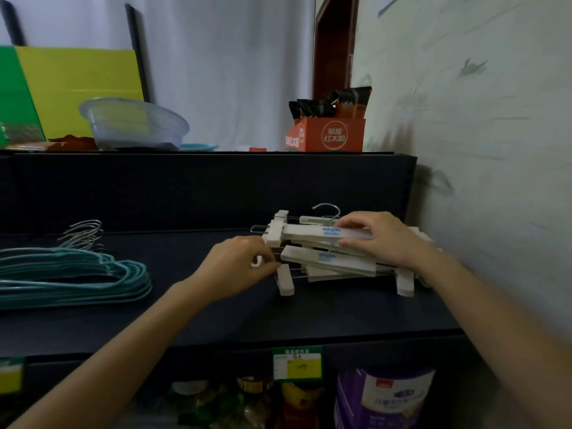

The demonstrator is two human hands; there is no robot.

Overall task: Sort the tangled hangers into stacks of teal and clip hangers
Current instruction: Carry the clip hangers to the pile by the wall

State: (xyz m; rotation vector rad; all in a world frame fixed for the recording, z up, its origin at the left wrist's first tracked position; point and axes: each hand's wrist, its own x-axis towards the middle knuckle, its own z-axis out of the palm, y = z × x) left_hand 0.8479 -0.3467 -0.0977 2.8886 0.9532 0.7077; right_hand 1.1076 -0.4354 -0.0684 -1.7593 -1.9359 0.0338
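Squaring of the clip hangers (328, 263), heaped at the right of the shelf (185, 320) well apart from the teal hangers (77, 274), seems in hand: right hand (382, 236) pinches the top one, left hand (241, 269) nips the pile's left end with curled fingers, so aligning comes next.

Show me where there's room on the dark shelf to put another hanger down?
Bare shelf lies between the teal hangers and the left hand, and along the front edge in front of the clip hangers. The right end by the wall is crowded: that pile sits there, held by the left hand and the right hand.
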